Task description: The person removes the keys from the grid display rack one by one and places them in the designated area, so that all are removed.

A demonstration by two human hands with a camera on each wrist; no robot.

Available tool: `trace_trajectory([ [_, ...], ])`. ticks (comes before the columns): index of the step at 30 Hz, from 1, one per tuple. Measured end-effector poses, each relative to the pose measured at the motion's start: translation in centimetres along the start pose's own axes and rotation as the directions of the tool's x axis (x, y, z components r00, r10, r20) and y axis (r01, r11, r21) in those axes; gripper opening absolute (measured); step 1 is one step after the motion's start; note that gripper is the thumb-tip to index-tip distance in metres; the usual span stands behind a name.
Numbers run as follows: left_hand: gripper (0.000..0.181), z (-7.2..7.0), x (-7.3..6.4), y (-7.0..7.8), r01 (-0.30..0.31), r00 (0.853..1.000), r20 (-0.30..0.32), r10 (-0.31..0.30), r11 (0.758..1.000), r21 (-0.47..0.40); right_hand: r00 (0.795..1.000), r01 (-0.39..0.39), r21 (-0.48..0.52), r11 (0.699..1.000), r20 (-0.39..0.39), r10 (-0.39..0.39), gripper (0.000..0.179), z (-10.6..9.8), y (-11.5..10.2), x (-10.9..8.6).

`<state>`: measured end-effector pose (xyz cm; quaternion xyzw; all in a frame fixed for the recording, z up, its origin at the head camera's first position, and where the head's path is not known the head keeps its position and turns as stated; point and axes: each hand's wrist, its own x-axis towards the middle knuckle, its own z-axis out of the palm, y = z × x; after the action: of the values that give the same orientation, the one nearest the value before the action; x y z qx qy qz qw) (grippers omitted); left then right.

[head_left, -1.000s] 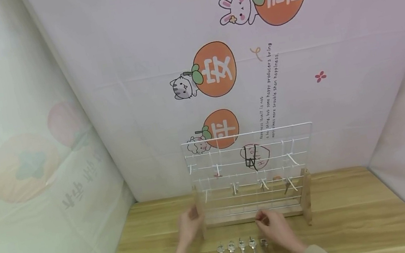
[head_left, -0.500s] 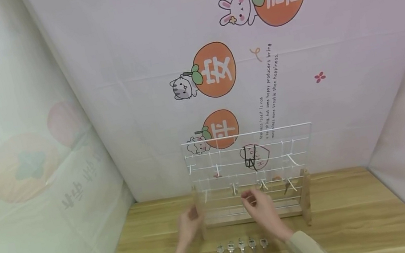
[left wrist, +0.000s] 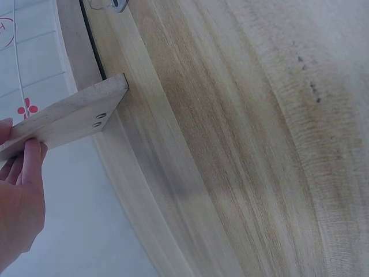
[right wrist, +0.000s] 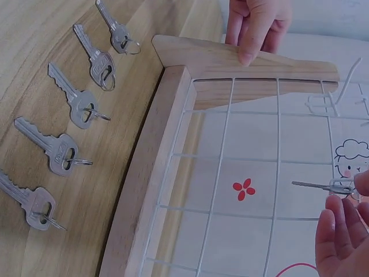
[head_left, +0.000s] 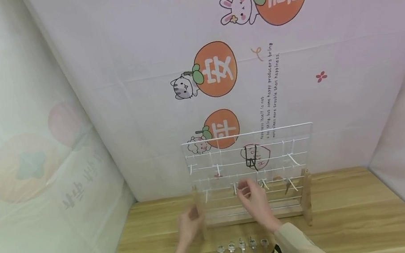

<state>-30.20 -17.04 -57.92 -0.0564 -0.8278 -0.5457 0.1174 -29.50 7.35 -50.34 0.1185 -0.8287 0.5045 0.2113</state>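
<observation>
A white wire grid rack [head_left: 246,133] with hooks stands in a wooden frame on the table. My left hand [head_left: 189,226] grips the rack's left wooden upright [left wrist: 72,112], thumb on one side and fingers on the other. In front of the lower hooks is my right hand [head_left: 255,201]. The right wrist view shows its thumb and fingers pinching the bow of a metal key [right wrist: 323,186], blade pointing down, beside the grid. Several keys [right wrist: 83,108], each with a small ring, lie in a row on the table before the rack.
Another key [head_left: 287,187] hangs on a lower hook at the right. A black wire piece [head_left: 251,162] is on the upper grid. Printed white cloth [head_left: 142,110] walls in the wooden table [head_left: 349,218] at the back and sides.
My right hand has moved up and slightly left, from just above the row of keys to a lower hook. The left hand stays on the upright, and the table keys lie as before.
</observation>
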Motion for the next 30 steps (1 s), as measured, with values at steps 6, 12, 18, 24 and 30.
trace_trajectory([
  [6, 0.042, -0.03, 0.00, 0.22, -0.007, 1.000, 0.002, 0.007, 1.000, -0.002, 1.000, 0.024, 0.000, 1.000, -0.016, -0.024, 0.017, 0.30, 0.10, 0.39],
  [12, 0.042, -0.03, 0.05, 0.09, 0.000, 1.000, 0.002, 0.000, 1.000, 0.000, 0.998, 0.051, -0.023, 0.998, -0.034, -0.051, 0.015, 0.45, 0.06, 0.51],
  [18, 0.042, -0.08, 0.02, 0.00, -0.009, 1.000, -0.001, 0.009, 1.000, 0.001, 0.997, 0.062, -0.032, 0.998, -0.037, -0.063, 0.018, 0.31, 0.05, 0.33],
  [24, 0.042, -0.05, -0.09, 0.06, -0.006, 1.000, -0.003, 0.006, 1.000, -0.011, 0.997, 0.063, -0.061, 0.996, -0.034, -0.065, 0.019, 0.17, 0.10, 0.21],
  [30, 0.045, -0.02, -0.06, -0.08, 0.003, 1.000, 0.004, -0.003, 1.000, -0.010, 0.997, 0.070, -0.065, 0.995, -0.035, -0.072, 0.018, 0.09, -0.06, 0.16],
])
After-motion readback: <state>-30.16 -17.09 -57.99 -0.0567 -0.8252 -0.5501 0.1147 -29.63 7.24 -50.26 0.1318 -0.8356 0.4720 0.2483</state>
